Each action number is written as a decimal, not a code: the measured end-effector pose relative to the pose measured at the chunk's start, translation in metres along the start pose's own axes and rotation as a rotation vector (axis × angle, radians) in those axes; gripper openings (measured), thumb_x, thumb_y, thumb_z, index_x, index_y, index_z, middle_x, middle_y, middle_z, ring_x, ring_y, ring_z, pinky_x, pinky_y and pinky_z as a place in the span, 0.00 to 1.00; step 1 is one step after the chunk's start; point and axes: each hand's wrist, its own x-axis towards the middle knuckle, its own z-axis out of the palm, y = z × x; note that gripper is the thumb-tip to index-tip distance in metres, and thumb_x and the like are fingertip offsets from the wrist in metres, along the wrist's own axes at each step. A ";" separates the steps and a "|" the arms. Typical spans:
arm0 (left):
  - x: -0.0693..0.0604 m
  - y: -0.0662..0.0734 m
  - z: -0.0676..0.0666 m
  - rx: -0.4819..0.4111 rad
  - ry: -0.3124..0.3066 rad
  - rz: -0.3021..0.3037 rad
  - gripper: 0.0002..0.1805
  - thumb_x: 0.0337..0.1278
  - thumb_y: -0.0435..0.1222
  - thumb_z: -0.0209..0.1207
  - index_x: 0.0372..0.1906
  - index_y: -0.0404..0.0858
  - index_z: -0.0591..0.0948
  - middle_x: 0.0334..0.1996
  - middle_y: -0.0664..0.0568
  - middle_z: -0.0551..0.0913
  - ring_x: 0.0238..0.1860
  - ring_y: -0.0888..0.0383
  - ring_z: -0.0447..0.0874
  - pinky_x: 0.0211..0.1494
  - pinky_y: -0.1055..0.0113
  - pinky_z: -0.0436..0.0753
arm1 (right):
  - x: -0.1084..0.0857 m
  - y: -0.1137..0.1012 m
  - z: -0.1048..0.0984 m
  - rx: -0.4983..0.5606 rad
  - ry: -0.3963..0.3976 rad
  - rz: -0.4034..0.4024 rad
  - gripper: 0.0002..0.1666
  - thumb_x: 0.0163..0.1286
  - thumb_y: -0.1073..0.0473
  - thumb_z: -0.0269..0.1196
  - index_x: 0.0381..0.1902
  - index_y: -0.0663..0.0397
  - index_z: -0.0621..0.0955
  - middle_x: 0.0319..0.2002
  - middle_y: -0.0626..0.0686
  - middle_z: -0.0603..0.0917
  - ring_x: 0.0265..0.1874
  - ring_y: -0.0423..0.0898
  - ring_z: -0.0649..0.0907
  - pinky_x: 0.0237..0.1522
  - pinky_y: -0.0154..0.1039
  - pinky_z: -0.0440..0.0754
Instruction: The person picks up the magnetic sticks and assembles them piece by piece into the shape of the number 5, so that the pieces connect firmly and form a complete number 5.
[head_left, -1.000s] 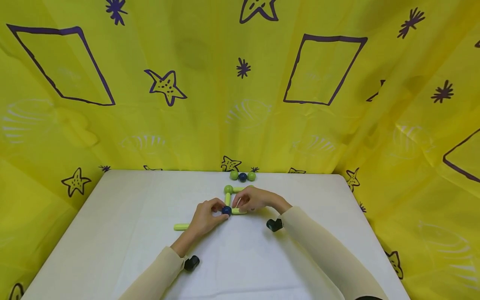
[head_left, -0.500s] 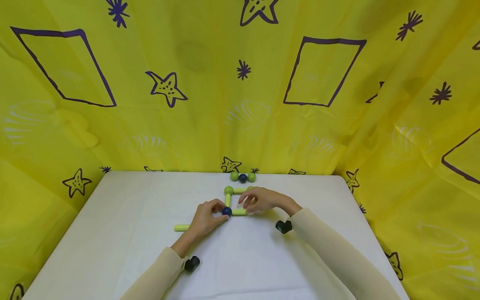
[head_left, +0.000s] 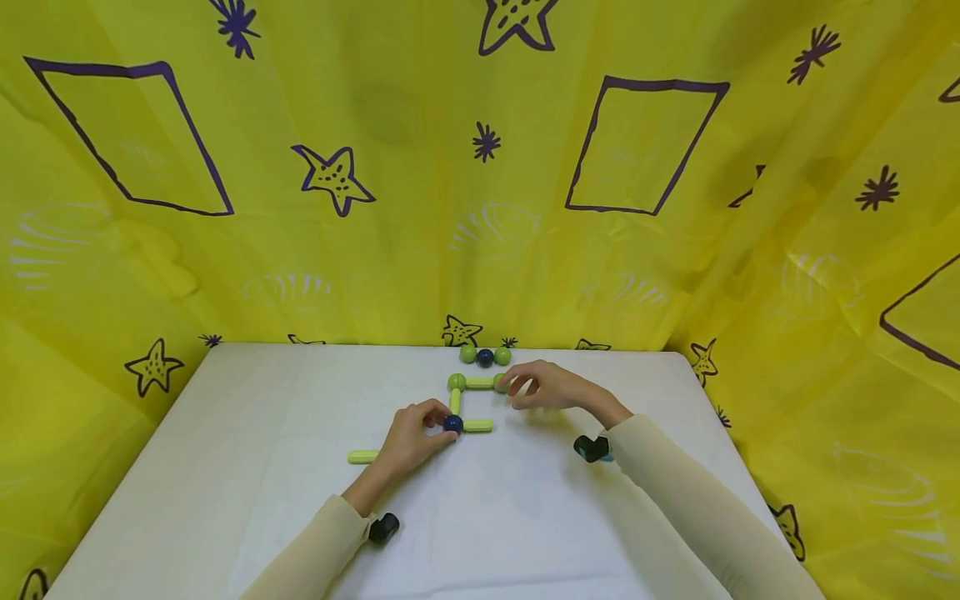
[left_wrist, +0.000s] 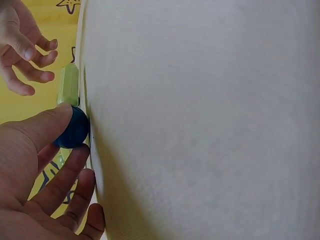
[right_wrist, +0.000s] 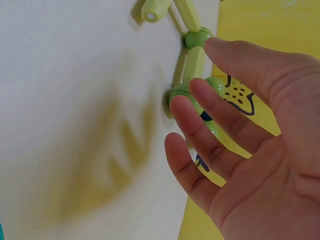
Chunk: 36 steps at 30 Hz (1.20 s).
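- The dark blue ball (head_left: 453,424) is pinched between the left hand's (head_left: 408,435) thumb and fingers.
- From it, the upright rod (head_left: 455,402) runs to twelve o'clock; the near rod (head_left: 478,426) points to three, its far end bare.
- At two o'clock, the right-hand green ball (head_left: 500,383) ends the far rod (head_left: 480,384).
- Beside that, the right hand (head_left: 551,387) holds nothing, fingers apart; contact is unclear.
- Three sides seem joined; the three-o'clock side looks left to close.
- Unattached: the row of three balls (head_left: 485,357) at one, the loose rod (head_left: 363,457) past eight.
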 end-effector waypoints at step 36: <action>0.000 0.000 0.000 -0.017 -0.011 -0.006 0.13 0.53 0.35 0.76 0.42 0.43 0.86 0.37 0.55 0.89 0.40 0.58 0.81 0.49 0.57 0.80 | 0.053 0.047 0.016 0.138 0.559 0.236 0.28 0.71 0.56 0.69 0.66 0.53 0.77 0.57 0.63 0.82 0.55 0.61 0.81 0.56 0.55 0.79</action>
